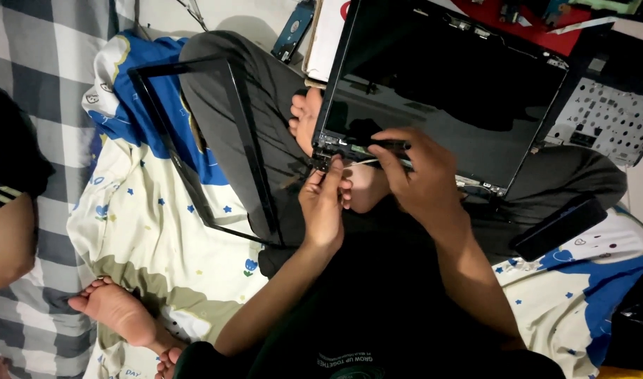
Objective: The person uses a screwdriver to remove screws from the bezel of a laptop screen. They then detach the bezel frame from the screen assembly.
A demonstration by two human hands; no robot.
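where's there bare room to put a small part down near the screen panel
Free: the printed sheet left of the detached black bezel, and the grey checked cloth beyond it. Another patch sits lower right below the black slab. Crowded: the panel's lower edge, where left hand and right hand work above a foot.

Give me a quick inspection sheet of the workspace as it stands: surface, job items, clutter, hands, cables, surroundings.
Surface: patterned bedsheet over a checked cover.
Job's things: laptop screen panel propped on the lap; detached black bezel frame beside it.
Clutter: hard drive, black bar-shaped part, perforated metal plate.
Hands: left hand pinches at the panel's lower corner; right hand grips its lower edge.
Cables: thin white wire between the hands.
Surroundings: another person's foot.
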